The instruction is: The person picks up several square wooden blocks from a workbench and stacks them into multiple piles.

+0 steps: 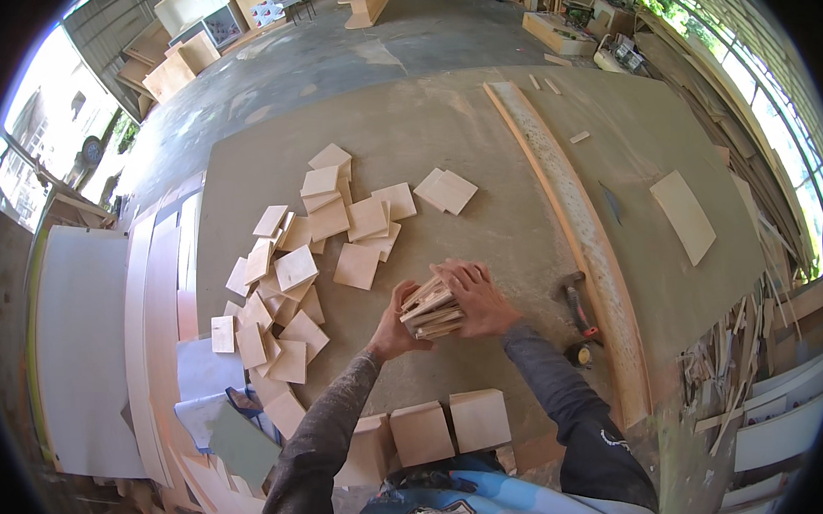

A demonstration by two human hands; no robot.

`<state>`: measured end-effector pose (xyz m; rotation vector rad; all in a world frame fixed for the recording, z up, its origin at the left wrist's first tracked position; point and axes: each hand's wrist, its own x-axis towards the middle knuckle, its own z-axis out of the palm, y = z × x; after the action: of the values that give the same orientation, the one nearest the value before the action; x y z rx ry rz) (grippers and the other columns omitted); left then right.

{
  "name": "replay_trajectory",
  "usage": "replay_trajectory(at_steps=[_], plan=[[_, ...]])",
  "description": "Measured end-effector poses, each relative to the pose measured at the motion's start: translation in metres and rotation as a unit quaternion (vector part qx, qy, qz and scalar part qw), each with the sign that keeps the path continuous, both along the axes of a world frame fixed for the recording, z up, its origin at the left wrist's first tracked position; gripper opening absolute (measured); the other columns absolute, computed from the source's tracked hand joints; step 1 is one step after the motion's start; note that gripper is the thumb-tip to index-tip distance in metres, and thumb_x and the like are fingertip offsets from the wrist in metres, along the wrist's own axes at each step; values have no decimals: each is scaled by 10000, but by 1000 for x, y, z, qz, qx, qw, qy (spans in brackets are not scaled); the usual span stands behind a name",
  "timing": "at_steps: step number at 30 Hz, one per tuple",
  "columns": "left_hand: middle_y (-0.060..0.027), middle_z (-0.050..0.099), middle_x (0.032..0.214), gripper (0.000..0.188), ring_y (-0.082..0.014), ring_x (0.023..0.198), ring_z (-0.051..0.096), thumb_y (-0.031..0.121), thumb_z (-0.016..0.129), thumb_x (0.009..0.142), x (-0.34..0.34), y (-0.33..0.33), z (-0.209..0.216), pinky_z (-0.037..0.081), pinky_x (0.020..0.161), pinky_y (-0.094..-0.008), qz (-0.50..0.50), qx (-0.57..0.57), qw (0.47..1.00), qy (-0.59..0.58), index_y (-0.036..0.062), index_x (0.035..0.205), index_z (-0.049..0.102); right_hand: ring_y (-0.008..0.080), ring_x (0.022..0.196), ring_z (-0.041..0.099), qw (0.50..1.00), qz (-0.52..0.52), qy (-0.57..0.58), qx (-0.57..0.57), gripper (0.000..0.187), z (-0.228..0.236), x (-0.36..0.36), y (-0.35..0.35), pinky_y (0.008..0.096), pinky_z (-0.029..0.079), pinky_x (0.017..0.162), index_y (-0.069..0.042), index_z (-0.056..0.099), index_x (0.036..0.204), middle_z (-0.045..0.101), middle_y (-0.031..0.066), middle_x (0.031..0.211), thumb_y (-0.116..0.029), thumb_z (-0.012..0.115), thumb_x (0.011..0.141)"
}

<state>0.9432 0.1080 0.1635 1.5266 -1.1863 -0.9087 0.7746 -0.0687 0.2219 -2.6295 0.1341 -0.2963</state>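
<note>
Between the left hand (394, 329) and the right hand (478, 300), which are both gripping it from opposite sides, there is a stack of thin, pale brown, square wooden pieces (432, 309), its layered edges uneven and darker in places, over the wide, flat, brownish bench (493, 230).

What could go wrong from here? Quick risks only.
1. The stack in the right hand, with the left hand at its end, looks uneven; a piece might slip.
2. The loose wooden squares overlap messily; a nudge could slide some.
3. The hammer lies near the right sleeve, which might snag it.
</note>
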Motion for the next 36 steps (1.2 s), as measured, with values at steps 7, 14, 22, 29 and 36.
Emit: replay_trajectory(at_steps=[7,14,22,29,36], plan=[[-229,418,1442,1383,-377,1368,431,230,996,497,-13,-5,-13,357,1167,-485,55,-4,998,-25,124,1526,79,329,1466,281,971,-201,-123,46,1104,-32,-48,-17,521,139,1211,-84,284,1559,362,180,1538,-658,732,729],[-222,401,1444,1413,-381,1367,423,265,1002,510,-15,7,-21,336,1168,-494,44,-35,997,-48,131,1532,36,285,1534,143,812,-169,-202,520,809,-112,-22,26,449,84,1239,-60,227,1586,231,151,1640,-598,386,1003],[-187,341,1477,1450,-342,1403,369,289,1010,488,3,16,-22,311,1184,-494,32,-27,996,72,130,1538,24,269,1543,99,792,-101,-174,576,799,-85,4,51,424,52,1246,-70,166,1604,159,120,1667,-568,377,1015],[-202,313,1498,1487,-358,1419,339,271,997,487,4,10,-29,280,1190,-488,24,-37,998,45,100,1550,-29,265,1478,264,833,-163,-175,499,744,-115,7,18,425,182,1222,-70,236,1588,263,102,1620,-577,280,1045],[-211,250,1545,1567,-389,1429,314,405,984,459,-3,12,-44,155,1219,-489,61,-54,995,-52,90,1560,-87,263,1436,356,628,-64,-145,762,709,-100,9,34,393,254,1201,-81,377,1535,412,120,1534,-590,296,1048]])
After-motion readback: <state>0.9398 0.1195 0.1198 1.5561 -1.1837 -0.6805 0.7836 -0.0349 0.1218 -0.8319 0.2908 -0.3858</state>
